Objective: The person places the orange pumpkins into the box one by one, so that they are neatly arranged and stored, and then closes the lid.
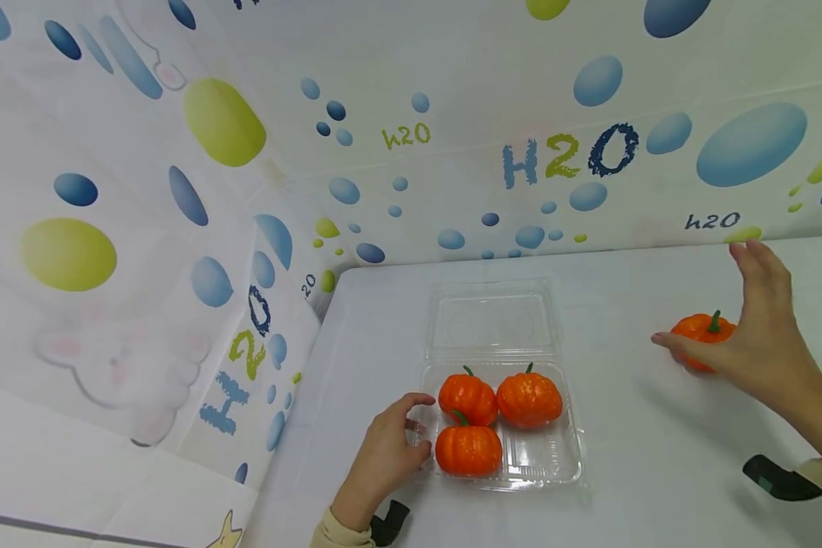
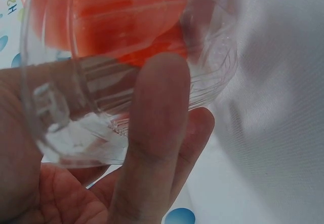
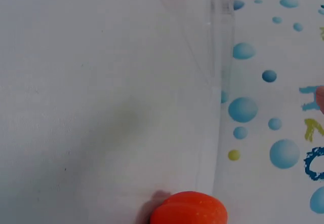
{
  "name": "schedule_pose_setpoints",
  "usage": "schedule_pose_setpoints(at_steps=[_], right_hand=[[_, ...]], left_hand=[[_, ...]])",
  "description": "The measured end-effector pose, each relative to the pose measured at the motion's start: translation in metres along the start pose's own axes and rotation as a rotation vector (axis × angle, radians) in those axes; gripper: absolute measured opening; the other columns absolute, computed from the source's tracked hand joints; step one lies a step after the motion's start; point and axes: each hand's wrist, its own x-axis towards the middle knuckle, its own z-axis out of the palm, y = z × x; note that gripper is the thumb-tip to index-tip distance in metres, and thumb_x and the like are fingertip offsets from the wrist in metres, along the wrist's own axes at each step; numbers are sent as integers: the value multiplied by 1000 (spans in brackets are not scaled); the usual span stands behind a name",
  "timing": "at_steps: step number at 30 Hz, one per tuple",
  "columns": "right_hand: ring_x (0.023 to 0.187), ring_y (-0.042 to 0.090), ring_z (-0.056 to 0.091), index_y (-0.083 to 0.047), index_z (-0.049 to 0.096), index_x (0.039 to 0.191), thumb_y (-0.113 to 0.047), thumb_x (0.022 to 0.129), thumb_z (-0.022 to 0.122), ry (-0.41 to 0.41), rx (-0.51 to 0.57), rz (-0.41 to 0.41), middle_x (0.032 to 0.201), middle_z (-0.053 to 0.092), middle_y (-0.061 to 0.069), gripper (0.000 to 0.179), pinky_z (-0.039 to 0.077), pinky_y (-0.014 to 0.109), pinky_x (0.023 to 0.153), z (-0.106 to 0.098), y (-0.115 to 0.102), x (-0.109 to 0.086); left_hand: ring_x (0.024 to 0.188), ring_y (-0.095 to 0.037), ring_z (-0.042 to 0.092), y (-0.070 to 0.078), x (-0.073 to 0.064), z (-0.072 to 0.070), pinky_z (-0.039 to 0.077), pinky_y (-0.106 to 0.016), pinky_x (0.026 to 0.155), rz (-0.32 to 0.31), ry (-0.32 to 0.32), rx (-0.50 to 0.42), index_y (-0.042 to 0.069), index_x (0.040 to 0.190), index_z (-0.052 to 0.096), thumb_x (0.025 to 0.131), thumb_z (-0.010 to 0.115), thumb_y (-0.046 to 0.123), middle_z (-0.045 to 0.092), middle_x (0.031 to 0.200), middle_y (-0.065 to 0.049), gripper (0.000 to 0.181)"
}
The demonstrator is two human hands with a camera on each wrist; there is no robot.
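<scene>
A clear plastic clamshell box (image 1: 541,458) lies open on the white table, and its base holds three small orange pumpkins (image 1: 529,399) with green stems. My left hand (image 1: 387,449) holds the box by its left side, fingers and thumb curved at the rim. In the left wrist view, a finger (image 2: 157,133) overlaps the transparent wall, with orange showing through it. Over to the right, another orange pumpkin (image 1: 700,329) sits on the table. Around it my right hand (image 1: 770,346) is spread wide, thumb to the near side and fingers raised. The right wrist view shows this pumpkin (image 3: 190,210) at its bottom edge.
The box's lid (image 1: 489,320) is folded back flat on the far side. White sheets with blue and green spots and H2O lettering (image 1: 568,156) rise behind the table and at its left. White table surface (image 1: 616,434) lies between the box and the lone pumpkin.
</scene>
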Motion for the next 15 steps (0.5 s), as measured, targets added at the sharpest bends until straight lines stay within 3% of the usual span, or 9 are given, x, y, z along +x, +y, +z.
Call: schedule_pose_setpoints(at_steps=[4, 8, 15], right_hand=[[150, 45, 0, -5, 0, 161, -28, 64, 97, -63, -9, 114, 166, -5, 19, 139, 20, 76, 103, 0, 12, 3], [145, 54, 9, -2, -2, 160, -35, 72, 92, -117, -3, 212, 162, 0, 31, 134, 27, 78, 96, 3, 23, 4], [133, 62, 20, 6, -1, 157, -37, 79, 87, -212, -21, 292, 150, 9, 44, 125, 35, 78, 88, 7, 44, 2]], left_hand=[[94, -24, 65, -1, 1, 1, 55, -34, 70, 11, 0, -4, 15, 127, 62, 76, 74, -1, 65, 122, -12, 54], [94, -23, 65, -2, 1, 1, 55, -33, 70, 6, 1, -5, 16, 127, 62, 76, 73, 0, 65, 123, -11, 54], [95, -24, 65, -2, 2, 1, 55, -33, 69, 4, 5, -13, 15, 127, 62, 77, 73, 0, 65, 122, -11, 53]])
